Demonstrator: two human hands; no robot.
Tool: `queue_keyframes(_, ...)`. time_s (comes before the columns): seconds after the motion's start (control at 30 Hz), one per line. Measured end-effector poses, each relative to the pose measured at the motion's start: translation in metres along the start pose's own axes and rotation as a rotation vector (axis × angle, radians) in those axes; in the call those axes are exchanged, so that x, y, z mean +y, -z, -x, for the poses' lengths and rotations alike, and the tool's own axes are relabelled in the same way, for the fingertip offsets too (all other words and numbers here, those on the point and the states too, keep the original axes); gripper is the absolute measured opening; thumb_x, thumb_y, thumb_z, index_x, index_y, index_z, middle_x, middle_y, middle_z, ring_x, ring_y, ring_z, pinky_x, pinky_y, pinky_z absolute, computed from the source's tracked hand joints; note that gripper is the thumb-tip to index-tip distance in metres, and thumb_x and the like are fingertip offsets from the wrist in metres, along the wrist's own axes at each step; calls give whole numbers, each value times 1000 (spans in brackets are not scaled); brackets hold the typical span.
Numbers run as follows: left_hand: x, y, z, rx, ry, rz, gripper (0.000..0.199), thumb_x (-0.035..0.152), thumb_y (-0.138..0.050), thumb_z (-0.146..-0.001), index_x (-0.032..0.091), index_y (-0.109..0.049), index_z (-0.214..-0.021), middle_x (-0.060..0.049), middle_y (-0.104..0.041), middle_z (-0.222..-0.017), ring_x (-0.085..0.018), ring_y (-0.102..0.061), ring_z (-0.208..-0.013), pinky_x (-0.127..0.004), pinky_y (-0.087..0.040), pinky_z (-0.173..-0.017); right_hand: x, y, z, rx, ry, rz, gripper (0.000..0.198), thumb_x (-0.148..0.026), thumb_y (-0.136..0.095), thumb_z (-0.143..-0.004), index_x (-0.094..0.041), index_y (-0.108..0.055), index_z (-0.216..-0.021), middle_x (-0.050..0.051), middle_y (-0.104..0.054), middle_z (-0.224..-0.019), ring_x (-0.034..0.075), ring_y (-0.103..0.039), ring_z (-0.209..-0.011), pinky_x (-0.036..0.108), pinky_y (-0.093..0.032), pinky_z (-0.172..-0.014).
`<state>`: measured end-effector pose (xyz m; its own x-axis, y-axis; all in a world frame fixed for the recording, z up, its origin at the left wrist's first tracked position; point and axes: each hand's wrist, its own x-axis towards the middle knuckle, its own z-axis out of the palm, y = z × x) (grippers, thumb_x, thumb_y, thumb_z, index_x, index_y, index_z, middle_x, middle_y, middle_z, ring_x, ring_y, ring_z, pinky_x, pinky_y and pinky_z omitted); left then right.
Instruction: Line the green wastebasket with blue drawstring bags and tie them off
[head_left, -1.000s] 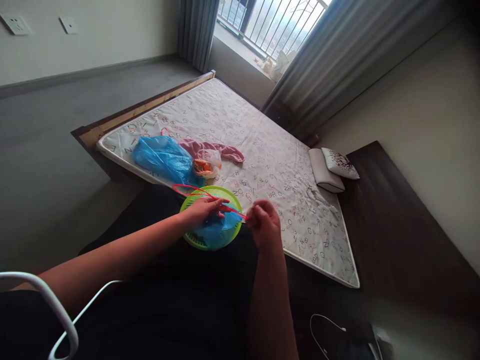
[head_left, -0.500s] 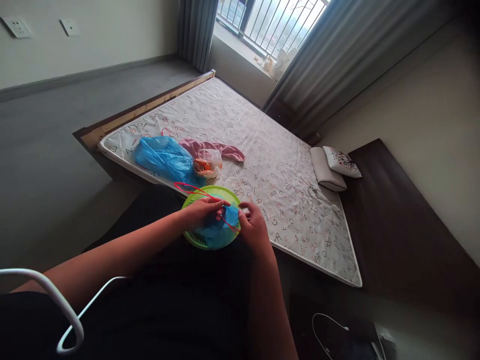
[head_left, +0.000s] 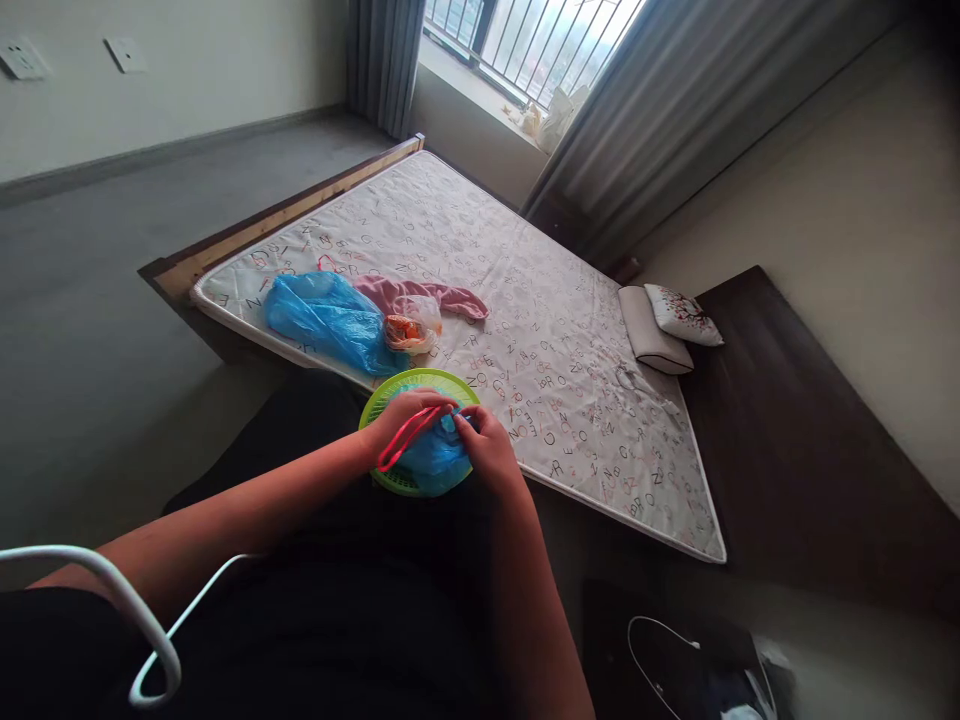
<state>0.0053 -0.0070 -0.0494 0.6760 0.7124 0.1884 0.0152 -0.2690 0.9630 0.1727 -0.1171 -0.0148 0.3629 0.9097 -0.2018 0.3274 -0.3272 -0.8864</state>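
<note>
A blue plastic bag [head_left: 435,468] lies bunched inside a round green basket [head_left: 367,425] at my lap. Its red drawstring [head_left: 405,440] hangs in a loop across my left hand [head_left: 405,412], whose fingers are closed on the bag's upper edge. Close beside it, my right hand [head_left: 486,442] pinches the same bag edge between thumb and fingers. The fingertips of both hands nearly meet over the basket. What lies under the bag in the basket is hidden.
On the patterned mattress [head_left: 555,340] lie another blue plastic bag [head_left: 326,318], a pink cloth [head_left: 461,302] and a clear bag with orange contents [head_left: 412,328]. Two pillows [head_left: 654,330] rest at the far right. A white cable [head_left: 112,580] loops at lower left.
The red drawstring loop has swung from beyond my left hand to hang down across it. My right hand has shifted slightly left, nearer the left fingertips, and the bag edge is gathered more tightly.
</note>
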Motion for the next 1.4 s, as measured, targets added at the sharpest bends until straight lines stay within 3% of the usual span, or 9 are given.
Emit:
queue_keyframes(0.2, 13, -5, 6, 220, -127, 17, 35, 52, -72, -98, 20, -83, -89, -12, -78, -102, -26, -73, -102, -40, -59, -100, 2, -10, -5, 9, -33, -149, 58, -77, -57, -91, -21, -72, -95, 5, -76, -95, 24, -66, -96, 36, -52, -88)
queue_keyframes(0.43, 27, -5, 7, 207, -213, 36, 34, 52, -72, -99, 21, -84, -97, -13, -79, -112, -28, -72, -117, -43, -61, -105, 2, -20, -4, -220, 11, -244, 58, -79, -62, -90, -22, -74, -91, 4, -76, -96, 25, -68, -98, 36, -54, -90)
queue_keyframes(0.6, 26, -4, 8, 166, -197, 94, 32, 51, -75, -98, 21, -86, -100, -14, -81, -111, -28, -74, -113, -41, -63, -100, -6, -20, -4, -17, 11, -491, 50, -62, -82, -80, -24, -77, -112, 6, -80, -113, 24, -72, -105, 35, -57, -94)
queue_keyframes(0.67, 23, -4, 9, 138, -219, 90, 31, 49, -74, -100, 21, -87, -99, -14, -82, -109, -27, -76, -110, -42, -63, -101, -9, -19, -4, 23, -11, -564, 49, -58, -84, -78, -24, -78, -113, 7, -80, -118, 23, -74, -101, 33, -59, -87)
queue_keyframes(0.8, 15, -7, 13, 101, -322, 50, 25, 39, -71, -103, 20, -87, -103, -13, -83, -110, -26, -79, -101, -41, -65, -96, -11, -15, -3, 36, -82, -639, 47, -57, -88, -75, -23, -79, -106, 4, -80, -104, 18, -73, -86, 27, -57, -72)
queue_keyframes(0.93, 5, -8, 15, 49, -396, 35, 24, 34, -68, -105, 20, -87, -108, -14, -83, -114, -25, -81, -95, -39, -68, -89, -8, -6, -4, 49, -110, -571, 44, -54, -93, -70, -20, -75, -92, 1, -77, -88, 15, -70, -79, 26, -57, -73)
queue_keyframes(1.07, -3, -7, 15, -27, -513, -115, 22, 30, -67, -105, 21, -85, -112, -14, -83, -115, -27, -80, -108, -44, -63, -103, -12, 4, -3, 45, -169, -564, 48, -61, -89, -70, -21, -66, -86, 0, -74, -85, 16, -69, -80, 27, -57, -71)
queue_keyframes(1.17, -7, -8, 14, -48, -647, -307, 20, 27, -65, -107, 21, -84, -109, -10, -84, -111, -23, -81, -101, -41, -58, -107, -18, 9, -1, -19, -204, -457, 51, -62, -88, -69, -22, -61, -85, -2, -69, -79, 16, -67, -75, 27, -55, -65)
queue_keyframes(1.4, -8, -9, 19, -200, -735, -555, 18, 20, -63, -106, 24, -80, -110, -5, -84, -111, -20, -79, -107, -38, -50, -114, -20, 24, 2, -184, -107, -206, 40, -43, -85, -73, -22, -68, -102, -3, -72, -77, 15, -67, -71, 27, -51, -65)
